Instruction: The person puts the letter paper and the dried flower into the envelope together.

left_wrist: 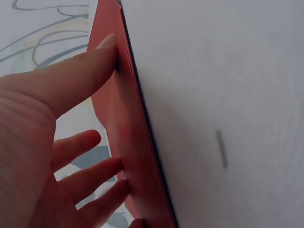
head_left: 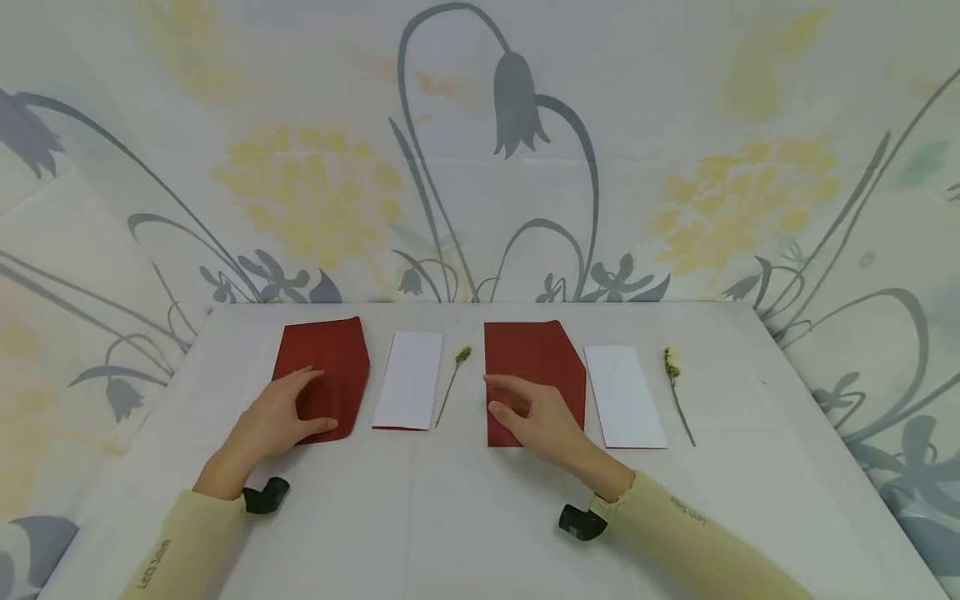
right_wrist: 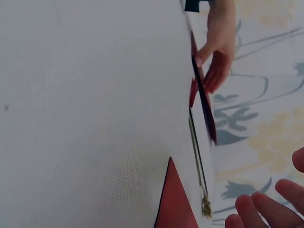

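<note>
My left hand (head_left: 272,419) lies over the left red envelope (head_left: 347,358), thumb and fingers spread and gently bent. In the left wrist view, the thumb and several fingertips touch the envelope's red surface (left_wrist: 135,147). Over the left part of the other red envelope (head_left: 525,350) is my right hand (head_left: 551,423), its fingers loosely bent with a gap between thumb and forefinger. Nothing is gripped there. The right wrist view shows only some right fingers (right_wrist: 270,209), apart from the envelope's corner (right_wrist: 175,202); the head view does not settle whether they touch it.
Right of the left envelope lie a white folded card (head_left: 408,379) with a red lower edge and a dried flower stem (head_left: 448,392). Another white card (head_left: 625,396) and a pale dried flower (head_left: 672,365) lie at right. A flower-patterned cloth (head_left: 465,208) rises behind the white table (head_left: 412,517).
</note>
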The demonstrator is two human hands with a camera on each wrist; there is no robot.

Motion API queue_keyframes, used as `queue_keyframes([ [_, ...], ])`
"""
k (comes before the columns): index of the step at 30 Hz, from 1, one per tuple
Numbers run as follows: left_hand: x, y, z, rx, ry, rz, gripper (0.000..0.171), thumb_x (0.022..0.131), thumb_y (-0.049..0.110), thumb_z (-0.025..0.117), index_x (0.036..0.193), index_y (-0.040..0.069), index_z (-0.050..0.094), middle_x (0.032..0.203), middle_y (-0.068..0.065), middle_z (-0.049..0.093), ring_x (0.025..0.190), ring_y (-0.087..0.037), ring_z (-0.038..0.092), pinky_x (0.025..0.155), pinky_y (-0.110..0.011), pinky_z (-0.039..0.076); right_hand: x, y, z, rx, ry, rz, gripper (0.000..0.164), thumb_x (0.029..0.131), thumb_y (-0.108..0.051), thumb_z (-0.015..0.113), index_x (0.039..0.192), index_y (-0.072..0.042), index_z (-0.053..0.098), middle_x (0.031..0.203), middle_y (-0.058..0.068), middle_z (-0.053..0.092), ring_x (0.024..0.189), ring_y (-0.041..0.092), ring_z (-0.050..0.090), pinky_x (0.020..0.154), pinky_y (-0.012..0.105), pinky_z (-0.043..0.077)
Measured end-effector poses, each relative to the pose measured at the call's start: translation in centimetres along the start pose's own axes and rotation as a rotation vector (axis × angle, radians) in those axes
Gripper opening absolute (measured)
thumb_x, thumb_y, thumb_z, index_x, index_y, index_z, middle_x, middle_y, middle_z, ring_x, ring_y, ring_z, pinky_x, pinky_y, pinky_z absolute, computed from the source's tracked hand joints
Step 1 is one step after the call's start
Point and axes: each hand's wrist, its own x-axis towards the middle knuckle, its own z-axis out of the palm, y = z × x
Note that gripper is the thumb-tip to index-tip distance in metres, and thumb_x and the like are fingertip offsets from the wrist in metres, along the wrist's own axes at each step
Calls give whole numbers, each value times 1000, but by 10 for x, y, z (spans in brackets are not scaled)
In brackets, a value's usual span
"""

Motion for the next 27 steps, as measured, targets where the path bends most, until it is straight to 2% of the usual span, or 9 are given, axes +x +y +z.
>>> queue_keyframes([
  [3,-1,0,-2,-5,-3,-7,80,81,32,82,142,-6,45,146,-32,40,133,-51,37,105,-65,34,6,-4,9,-12,-29,8,40,96,-13,64,136,-9,60,125,12,67,104,24,68,86,37,56],
  [9,2,2,-4,11,-2,-1,80,80,30,83,140,-7,46,142,-33,43,129,-53,38,101,-66,37,14,-8,20,-44,-64,4,42,96,-14,64,137,-11,60,124,10,68,101,22,67,87,43,54],
  [13,6,4,-2,13,-10,-6,80,80,30,83,140,-6,46,140,-33,43,127,-54,39,98,-67,39,20,-8,22,-39,-82,9,42,96,-16,64,138,-12,60,128,9,66,107,26,67,90,45,53],
  [20,8,8,-2,26,-4,1,80,78,28,85,139,-6,47,137,-34,45,124,-55,40,96,-68,41,36,-11,30,25,-139,-8,42,97,-17,62,139,-11,59,136,6,62,113,23,65,91,33,53],
  [27,6,6,1,35,-3,4,80,77,29,86,139,-5,47,136,-33,46,122,-55,41,94,-67,42,52,-20,48,109,-164,19,40,98,-16,62,138,-9,60,135,6,62,116,18,63,91,25,52],
])
